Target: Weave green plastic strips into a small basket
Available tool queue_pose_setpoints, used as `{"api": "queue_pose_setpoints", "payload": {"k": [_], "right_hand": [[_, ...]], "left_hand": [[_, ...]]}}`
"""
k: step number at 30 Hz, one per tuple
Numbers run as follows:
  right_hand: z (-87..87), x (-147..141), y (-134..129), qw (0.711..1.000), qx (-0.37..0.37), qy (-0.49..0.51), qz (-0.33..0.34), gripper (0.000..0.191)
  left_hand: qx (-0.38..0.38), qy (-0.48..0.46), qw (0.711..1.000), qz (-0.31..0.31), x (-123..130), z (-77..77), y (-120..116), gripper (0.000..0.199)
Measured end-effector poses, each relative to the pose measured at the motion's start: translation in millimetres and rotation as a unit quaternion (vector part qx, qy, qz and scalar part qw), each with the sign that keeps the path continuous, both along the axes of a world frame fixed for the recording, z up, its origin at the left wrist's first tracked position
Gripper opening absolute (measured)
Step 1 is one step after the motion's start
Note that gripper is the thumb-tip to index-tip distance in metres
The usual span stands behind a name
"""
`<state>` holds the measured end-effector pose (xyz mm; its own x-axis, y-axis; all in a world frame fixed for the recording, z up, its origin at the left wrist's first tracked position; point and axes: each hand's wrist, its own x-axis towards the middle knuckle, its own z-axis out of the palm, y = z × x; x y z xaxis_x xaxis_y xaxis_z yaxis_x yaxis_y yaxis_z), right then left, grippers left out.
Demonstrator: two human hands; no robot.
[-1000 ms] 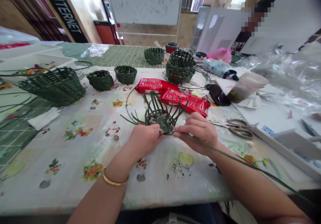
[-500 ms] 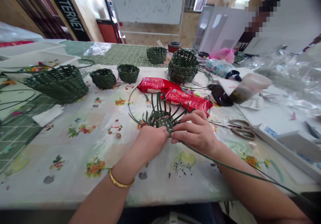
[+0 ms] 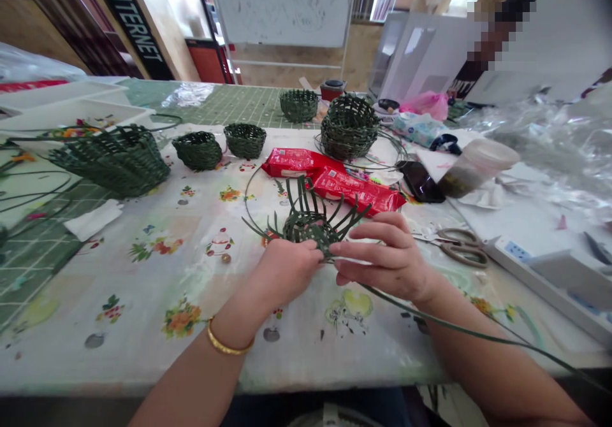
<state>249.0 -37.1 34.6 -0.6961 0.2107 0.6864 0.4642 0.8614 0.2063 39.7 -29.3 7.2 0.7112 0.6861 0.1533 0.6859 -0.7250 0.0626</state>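
Green woven base [image 3: 306, 229] edge in left hand [image 3: 287, 271]; right hand [image 3: 385, 252] over strip [image 3: 411, 313].

Showing dark green checker weave on half-woven basket [image 3: 306, 226] | showing scattered floral sprays on whitish tablecloth [image 3: 143, 287] | showing glossy red on foil packets [image 3: 335, 185] | showing green grid on cutting mat [image 3: 43, 267]

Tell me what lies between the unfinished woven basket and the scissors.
In the head view, the right hand lies between the unfinished woven basket and the scissors.

Bare left forearm [image 3: 191, 376] with a thin gold bangle [image 3: 225, 349] at the wrist, bare right forearm [image 3: 497, 376]
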Motion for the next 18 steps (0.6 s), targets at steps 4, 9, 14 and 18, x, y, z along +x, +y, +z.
{"api": "queue_pose_setpoints", "payload": {"k": [4, 9, 14, 18], "right_hand": [[-1.5, -4.9, -0.7, 0.999, -0.024, -0.026, -0.035, 0.012], [-4.9, -6.1, -2.8, 0.995, 0.003, 0.029, -0.099, 0.017], [-0.4, -8.0, -7.0, 0.986, -0.003, 0.095, -0.134, 0.015], [2.8, -9.5, -7.6, 0.977, -0.008, 0.148, -0.155, 0.011]], "left_hand": [[0.037, 0.026, 0.999, -0.018, 3.9, -4.9, -1.6, 0.021], [0.056, 0.002, 0.998, -0.014, 5.0, -8.1, -1.4, 0.03], [0.03, -0.011, 0.999, 0.007, 0.7, -3.4, 1.4, 0.029], [0.003, -0.045, 0.999, 0.015, -4.4, 1.8, 4.4, 0.024]]}}
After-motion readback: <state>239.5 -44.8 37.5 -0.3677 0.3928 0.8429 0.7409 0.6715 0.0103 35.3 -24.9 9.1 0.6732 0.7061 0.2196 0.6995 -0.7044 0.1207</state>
